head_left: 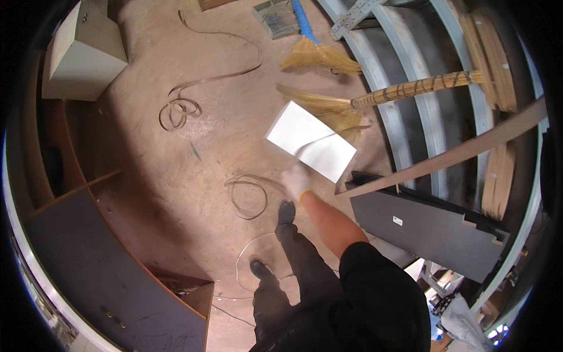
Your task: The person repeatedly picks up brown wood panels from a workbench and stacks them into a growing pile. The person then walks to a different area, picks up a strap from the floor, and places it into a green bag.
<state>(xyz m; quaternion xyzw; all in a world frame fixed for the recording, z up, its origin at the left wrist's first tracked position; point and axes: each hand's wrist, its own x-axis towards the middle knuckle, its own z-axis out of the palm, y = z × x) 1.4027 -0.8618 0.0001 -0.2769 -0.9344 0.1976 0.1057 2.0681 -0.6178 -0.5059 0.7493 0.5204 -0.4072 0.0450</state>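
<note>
My right hand point(297, 179), in a white glove with a yellow cuff, reaches down in front of my feet. Its fingers are blurred, but they seem closed round a thin brown strip point(265, 186). One end of the strip loops on the floor left of the hand; the other crosses above a white box point(312, 141). That box lies just beyond the hand, its right end near the bristles of a broom point(328, 108). My left hand is out of view.
Another strip point(182, 111) lies curled on the floor farther off. A blue-handled broom point(316, 53) rests beyond the box. On the right are metal racks point(399, 117), a long wooden board point(446, 158) and a dark panel point(431, 232). Cabinets point(111, 252) line the left.
</note>
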